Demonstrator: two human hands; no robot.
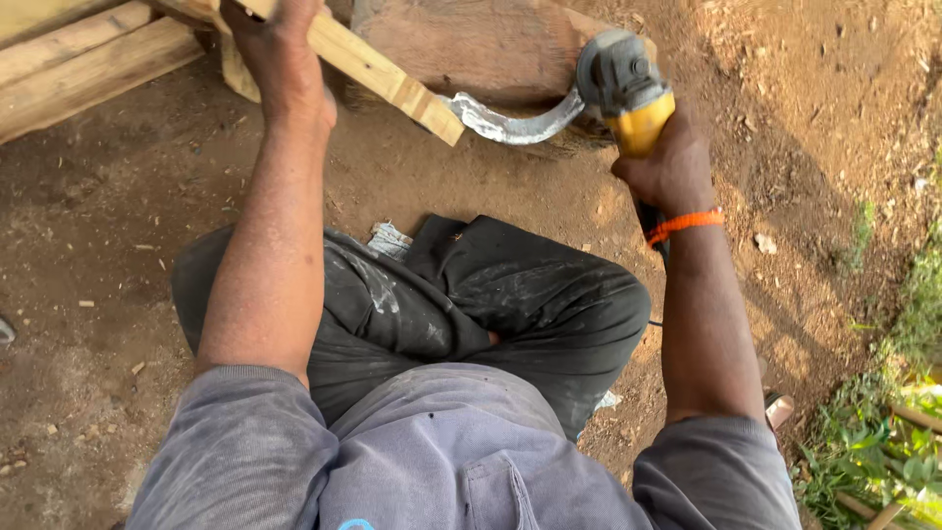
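Note:
My right hand (669, 165) grips a yellow and grey angle grinder (624, 86), whose head rests at the tip of a curved, hook-shaped metal blade (510, 123). The blade sticks out from the end of a pale wooden bar (383, 77). My left hand (278, 51) presses down on that bar further up, near the top edge of the view. An orange band (684, 224) circles my right wrist. The grinder's disc is hidden behind its guard.
A brown wooden block (471, 44) lies under the blade. Pale planks (78, 59) lie at the top left. I squat on bare brown earth (88, 255) in dark trousers. Green weeds and sticks (883, 432) grow at the right edge.

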